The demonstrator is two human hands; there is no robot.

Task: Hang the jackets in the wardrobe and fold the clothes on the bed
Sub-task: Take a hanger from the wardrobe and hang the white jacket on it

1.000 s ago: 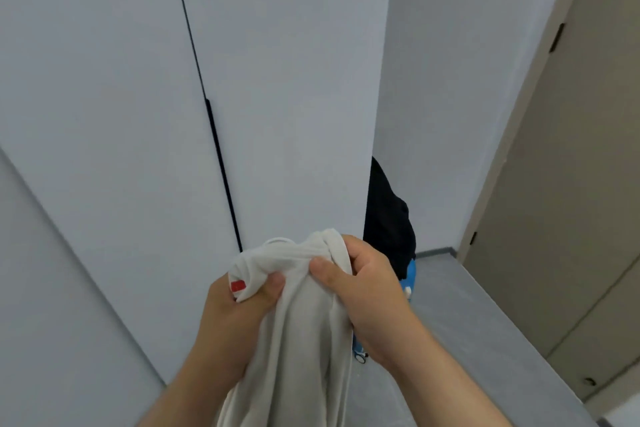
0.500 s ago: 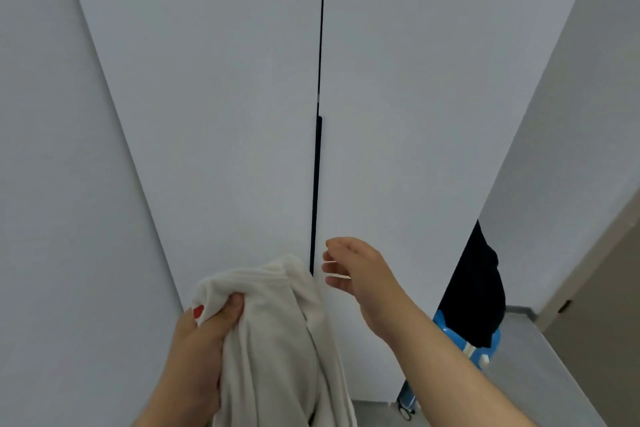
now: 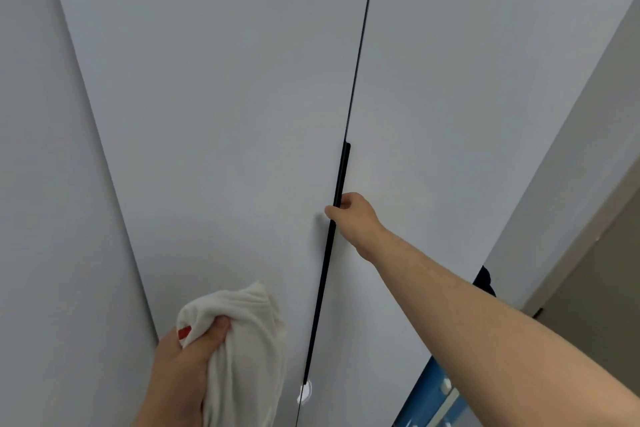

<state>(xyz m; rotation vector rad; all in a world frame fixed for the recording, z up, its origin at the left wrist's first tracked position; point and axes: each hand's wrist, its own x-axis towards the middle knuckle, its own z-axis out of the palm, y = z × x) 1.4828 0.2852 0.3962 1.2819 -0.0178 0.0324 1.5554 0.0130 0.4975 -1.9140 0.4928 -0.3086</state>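
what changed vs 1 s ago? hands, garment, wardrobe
The right hand let go of the white garment, reached up and forward, and now grips the black handle at the seam of the wardrobe doors. The left hand still holds the garment; the doors stay closed.

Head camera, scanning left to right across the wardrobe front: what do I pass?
left hand → white garment it grips → black door handle → right hand gripping that handle → black garment at the wardrobe's right edge.
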